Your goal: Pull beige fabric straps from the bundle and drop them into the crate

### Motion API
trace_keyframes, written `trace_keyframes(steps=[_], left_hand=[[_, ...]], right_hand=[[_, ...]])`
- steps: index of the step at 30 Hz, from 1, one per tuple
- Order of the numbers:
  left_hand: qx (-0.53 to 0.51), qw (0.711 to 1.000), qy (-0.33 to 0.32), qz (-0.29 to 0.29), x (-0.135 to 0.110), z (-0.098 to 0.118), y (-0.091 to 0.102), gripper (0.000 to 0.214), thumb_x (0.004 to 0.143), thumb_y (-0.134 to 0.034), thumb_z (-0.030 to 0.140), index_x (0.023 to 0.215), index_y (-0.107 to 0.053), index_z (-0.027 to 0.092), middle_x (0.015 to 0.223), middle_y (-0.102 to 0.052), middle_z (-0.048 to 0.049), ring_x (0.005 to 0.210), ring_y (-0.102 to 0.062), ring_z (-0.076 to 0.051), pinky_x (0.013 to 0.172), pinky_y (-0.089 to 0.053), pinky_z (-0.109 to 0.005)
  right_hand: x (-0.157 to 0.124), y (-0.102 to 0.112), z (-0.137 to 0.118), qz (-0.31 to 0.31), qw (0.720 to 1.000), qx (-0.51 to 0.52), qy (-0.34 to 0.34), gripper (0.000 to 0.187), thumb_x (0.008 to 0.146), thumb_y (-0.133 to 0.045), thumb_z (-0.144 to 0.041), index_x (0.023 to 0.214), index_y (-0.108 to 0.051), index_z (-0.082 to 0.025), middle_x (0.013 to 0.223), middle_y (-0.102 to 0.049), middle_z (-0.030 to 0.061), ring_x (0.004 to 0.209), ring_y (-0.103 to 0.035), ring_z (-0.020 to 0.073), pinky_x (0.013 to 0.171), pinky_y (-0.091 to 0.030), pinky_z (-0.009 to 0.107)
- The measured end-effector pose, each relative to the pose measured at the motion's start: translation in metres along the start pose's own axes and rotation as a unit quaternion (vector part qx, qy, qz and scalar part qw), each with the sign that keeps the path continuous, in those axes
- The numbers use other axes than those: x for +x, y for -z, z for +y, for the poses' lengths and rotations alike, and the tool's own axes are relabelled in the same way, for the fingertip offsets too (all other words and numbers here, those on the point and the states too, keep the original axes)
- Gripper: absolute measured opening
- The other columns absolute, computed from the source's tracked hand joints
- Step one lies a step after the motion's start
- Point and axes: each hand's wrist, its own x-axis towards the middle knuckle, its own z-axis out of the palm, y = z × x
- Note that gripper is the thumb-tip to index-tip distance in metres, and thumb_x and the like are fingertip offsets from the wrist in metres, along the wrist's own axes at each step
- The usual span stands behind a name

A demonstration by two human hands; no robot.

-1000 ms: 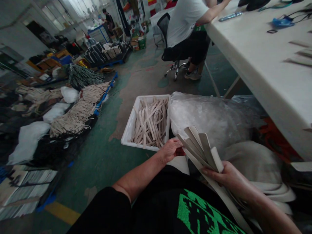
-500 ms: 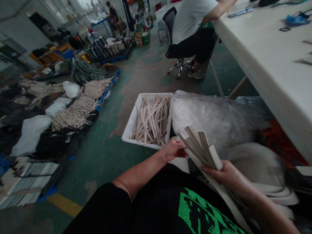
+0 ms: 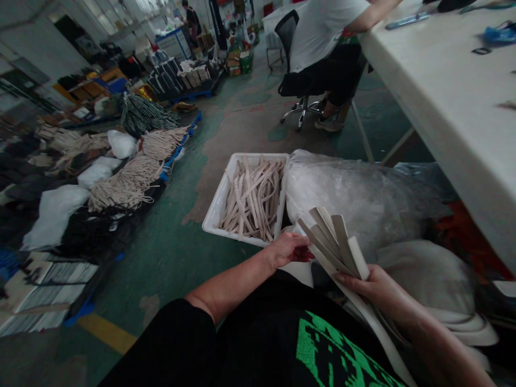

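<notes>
**Right hand (image 3: 374, 282) grips a fan of flat beige straps (image 3: 332, 242) as the left hand (image 3: 290, 250) pinches one at its edge**

The straps are held just in front of the wearer's black T-shirt (image 3: 250, 333). Their blunt ends point to 11 o'clock; the long axis runs from there down to 5 o'clock, where a length trails past the right wrist. The right thumb and fingers are wrapped round the bundle, and the left fingertips close on the leftmost strap near its tip.

Clock positions are taken from the bundle. At 10 o'clock a white plastic tray (image 3: 217, 217) holds a tangle of narrow pinkish-beige strips (image 3: 258, 199). At 1 o'clock a bulging clear plastic bag (image 3: 346, 185) lies right beside the tray, filling the space beyond the strap ends. A rounded grey-beige heap (image 3: 427, 274) sits between 3 and 4 o'clock, and a white-topped table (image 3: 451, 70) juts in from 1 to 2. Farther off at 12 o'clock, a seated co-worker (image 3: 318, 35) occupies a swivel chair (image 3: 287, 35).

The straps look smooth and wide, some paler along their edges, with ends staggered and splayed.
</notes>
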Motion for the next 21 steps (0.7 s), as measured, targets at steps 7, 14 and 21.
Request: trace_keyframes(steps=[7,14,21], left_hand=[[-0.067,0.997,-0.027,-0.012,-0.001,-0.034,-0.024,0.052,0.050,-0.097,0.046,0.078,-0.066,0.014,0.072,-0.069,-0.0023,0.062,-0.064,-0.013,0.071,-0.052,-0.030],[-0.141,0.979,-0.106,0.102,-0.007,-0.007,-0.007,0.037,0.057,-0.093,0.033,0.072,-0.063,0.017,0.069,-0.066,0.0015,0.060,-0.059,-0.011,0.064,-0.049,-0.026],[-0.153,0.983,-0.095,0.020,-0.009,-0.037,-0.022,0.049,0.049,-0.097,0.046,0.077,-0.069,0.017,0.075,-0.068,-0.0033,0.066,-0.061,-0.015,0.070,-0.050,-0.030]], right_hand=[[0.011,-0.006,-0.016,0.039,0.999,-0.011,0.010,0.044,0.061,-0.082,-0.060,0.069,-0.072,-0.018,0.048,-0.060,-0.0002,0.043,-0.052,0.0171,0.040,-0.043,0.029],[0.005,0.003,-0.024,-0.025,0.995,-0.092,0.025,0.040,0.058,-0.081,-0.057,0.056,-0.067,-0.019,0.044,-0.052,-0.0020,0.041,-0.040,0.0119,0.037,-0.032,0.026],[0.022,-0.003,-0.040,0.013,0.995,-0.080,0.054,0.045,0.061,-0.079,-0.063,0.055,-0.064,-0.021,0.043,-0.048,-0.0019,0.041,-0.039,0.0126,0.035,-0.032,0.026]])
